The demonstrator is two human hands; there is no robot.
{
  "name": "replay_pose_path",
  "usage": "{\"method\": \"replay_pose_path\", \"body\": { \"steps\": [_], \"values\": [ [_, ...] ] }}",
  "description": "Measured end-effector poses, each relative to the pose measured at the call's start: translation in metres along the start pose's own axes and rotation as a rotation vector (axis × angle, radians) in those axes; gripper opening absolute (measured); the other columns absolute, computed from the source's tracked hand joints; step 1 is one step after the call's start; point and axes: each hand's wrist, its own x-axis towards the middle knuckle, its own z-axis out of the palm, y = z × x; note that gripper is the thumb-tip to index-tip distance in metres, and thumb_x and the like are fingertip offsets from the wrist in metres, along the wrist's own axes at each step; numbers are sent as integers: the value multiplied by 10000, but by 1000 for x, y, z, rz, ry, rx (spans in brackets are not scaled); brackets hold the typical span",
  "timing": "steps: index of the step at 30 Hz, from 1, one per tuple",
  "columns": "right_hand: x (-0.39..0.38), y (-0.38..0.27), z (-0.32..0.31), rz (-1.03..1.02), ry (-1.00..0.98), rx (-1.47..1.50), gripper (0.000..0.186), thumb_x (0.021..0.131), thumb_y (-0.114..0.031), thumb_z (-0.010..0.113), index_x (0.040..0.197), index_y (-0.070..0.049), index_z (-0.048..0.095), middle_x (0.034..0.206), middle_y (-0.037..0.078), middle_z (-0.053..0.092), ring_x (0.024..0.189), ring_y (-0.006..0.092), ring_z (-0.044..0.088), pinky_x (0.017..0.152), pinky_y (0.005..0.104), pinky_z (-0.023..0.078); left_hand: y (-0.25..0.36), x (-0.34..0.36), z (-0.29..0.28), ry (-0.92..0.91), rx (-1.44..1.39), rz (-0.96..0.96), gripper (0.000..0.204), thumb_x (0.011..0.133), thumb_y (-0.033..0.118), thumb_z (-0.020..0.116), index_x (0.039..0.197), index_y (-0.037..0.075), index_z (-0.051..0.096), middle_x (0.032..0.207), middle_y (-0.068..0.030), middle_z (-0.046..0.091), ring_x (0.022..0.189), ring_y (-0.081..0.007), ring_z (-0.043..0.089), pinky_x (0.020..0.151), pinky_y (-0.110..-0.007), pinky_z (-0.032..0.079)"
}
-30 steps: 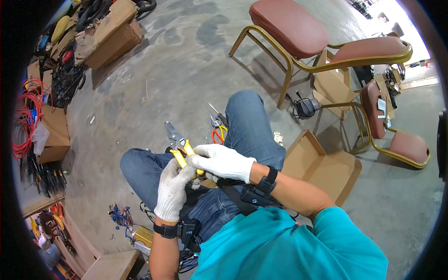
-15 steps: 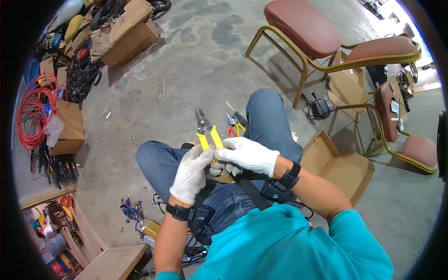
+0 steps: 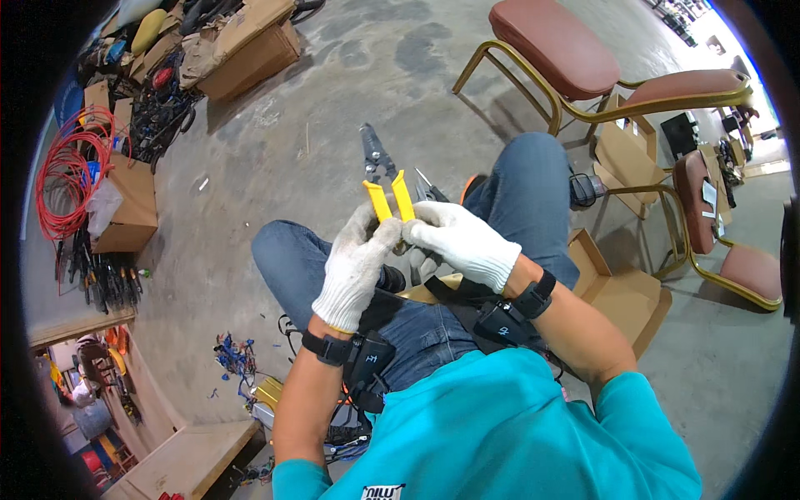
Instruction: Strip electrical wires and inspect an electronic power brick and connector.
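Both my hands wear white knitted gloves and meet above my lap. Between them is a pair of yellow-handled wire strippers (image 3: 379, 162), its dark metal jaws pointing away from me and close together. My left hand (image 3: 357, 268) is closed on the left yellow handle. The thumb and fingers of my right hand (image 3: 467, 242) pinch the lower end of the right handle. Whether a wire lies between the fingers is hidden. Just beyond my right hand, a dark pointed tool (image 3: 430, 188) lies on the floor, partly covered by the glove.
Brown-padded chairs (image 3: 567, 50) and an open cardboard box (image 3: 621, 292) are to the right. Coiled red cable (image 3: 71, 179), cartons (image 3: 250, 52) and black cable piles are on the left. Coloured wire scraps (image 3: 236, 357) lie beside my left leg, near a wooden bench (image 3: 187, 458).
Both hands have shifted forward and slightly right in view with the wire strippers. My right knee has swung outward. The red and yellow scissor handles are now hidden.
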Motion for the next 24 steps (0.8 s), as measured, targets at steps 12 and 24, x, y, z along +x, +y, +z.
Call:
{"method": "replay_pose_path", "body": {
  "steps": [12, 24],
  "values": [
    [-53, -34, -98, -133, 251, -62, 369, 966, -282, 590, 1179, 14, 651, 946, 71, 710, 692, 89, 623, 589, 235, 534, -42, 54, -9, 138, -419, -349, 292, 965, 99, 581, 1199, -64, 518, 1070, -212, 663, 906, -306, 690, 784, -423, 610],
    [-58, 279, -375, 252, 1038, 495, 248, 962, -267, 646, 984, -21, 670, 830, 46, 675, 641, 143, 610, 544, 293, 491, -186, 156, -48, 170, 14, -769, 85, 900, 24, 554, 982, 3, 562, 782, -127, 626, 573, -261, 622, 516, -400, 554]
  ]
}}
